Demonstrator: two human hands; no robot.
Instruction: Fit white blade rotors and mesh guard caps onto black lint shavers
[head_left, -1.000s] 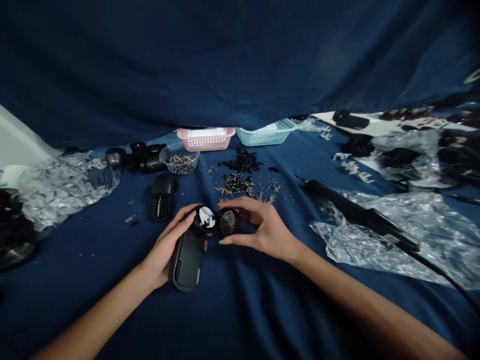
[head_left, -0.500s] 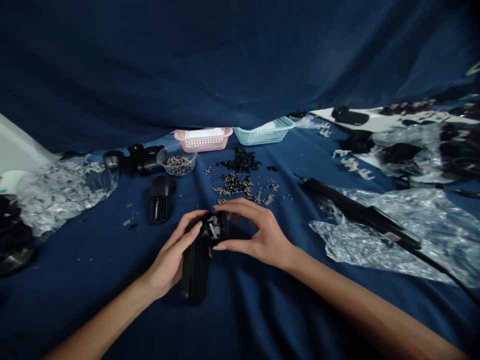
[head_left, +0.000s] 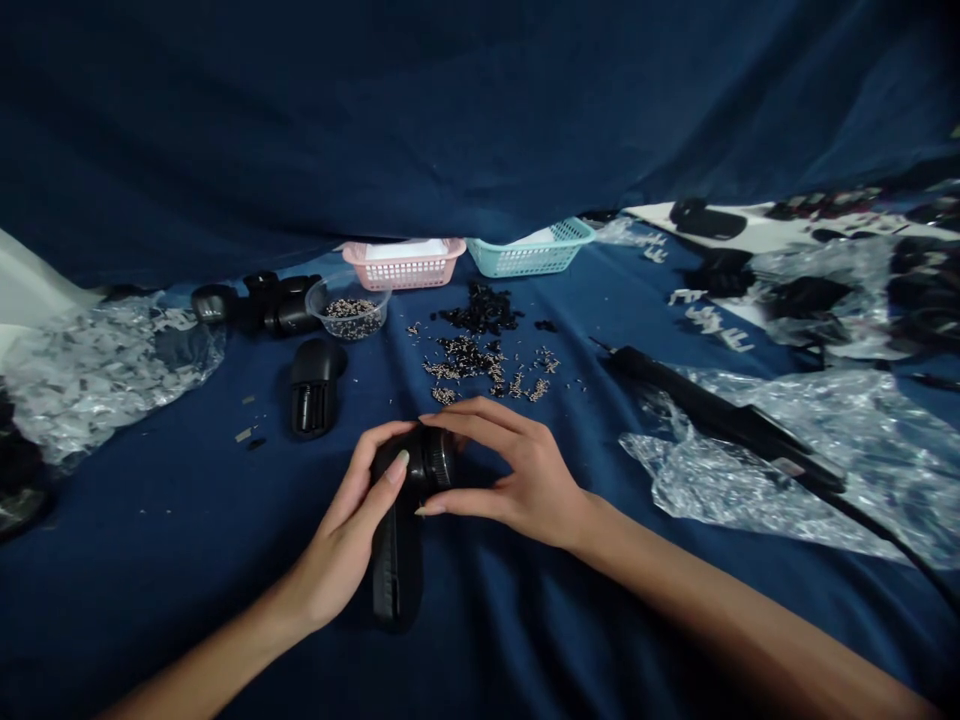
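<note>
A black handheld device (head_left: 405, 575) with a round head stands out in front of me, its long handle pointing toward me. My left hand (head_left: 349, 530) wraps around the body near the head, thumb on top. On the head's right end is a ridged round black cap (head_left: 439, 460), gripped by my right hand (head_left: 529, 480) between the fingers above and the thumb below. The cap sits against the head. Beyond my left hand lies another black device housing (head_left: 315, 375) with slots in its handle.
Loose screws (head_left: 457, 365) and small black parts (head_left: 484, 308) lie ahead, beside a clear bowl (head_left: 381, 318) of screws. Pink (head_left: 405, 272) and teal (head_left: 529, 260) baskets stand behind. A corded electric screwdriver (head_left: 720, 420) rests on plastic wrap at right. A bag of white parts (head_left: 112, 375) lies left.
The white part that showed between the head and the round cap is out of sight, and the cap's ridged side now shows against the head. The device has turned slightly.
</note>
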